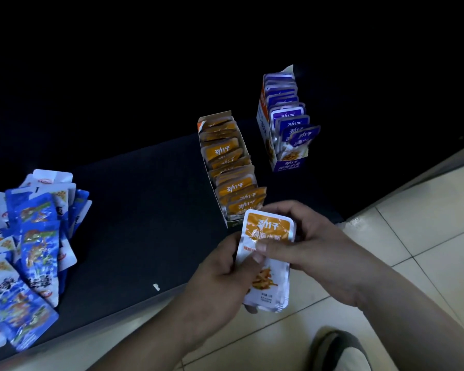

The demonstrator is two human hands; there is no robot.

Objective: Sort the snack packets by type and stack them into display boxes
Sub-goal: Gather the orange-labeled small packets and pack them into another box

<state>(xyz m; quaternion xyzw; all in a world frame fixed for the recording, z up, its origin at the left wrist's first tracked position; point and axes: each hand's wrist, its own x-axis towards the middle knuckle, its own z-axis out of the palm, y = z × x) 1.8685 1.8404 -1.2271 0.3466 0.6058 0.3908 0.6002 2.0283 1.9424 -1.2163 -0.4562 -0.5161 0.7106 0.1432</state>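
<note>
Both hands hold one orange packet (pixel 269 228): left hand (pixel 225 271) fingers curl round its left edge, right hand (pixel 308 236) pinches its face. Its long axis points to the orange box (pixel 216 116), whose near end lies just beyond the packet's top. The right hand is nearer.

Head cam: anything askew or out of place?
Blue packets lie in a loose, unboxed heap at left. In the orange box the orange packets lean unevenly, front ones tilted. The purple box has a tilted front packet. A small white scrap lies on the dark surface.
</note>
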